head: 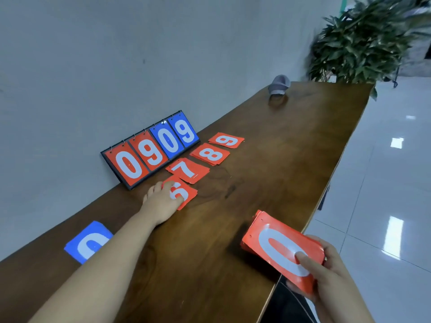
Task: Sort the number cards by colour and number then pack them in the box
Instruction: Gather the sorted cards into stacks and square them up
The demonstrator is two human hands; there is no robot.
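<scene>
Four red piles laid along the table (279, 136); left hand (161, 202) flat-fingered on the 6 pile (186, 194), right hand (331, 276) clamping the red stack (275, 243); next, probably deal top 0 separately.

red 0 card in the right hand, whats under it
A stack of red cards, edges showing at its far end, held in the right hand with the thumb on the 0 card. Their numbers are covered.
</scene>
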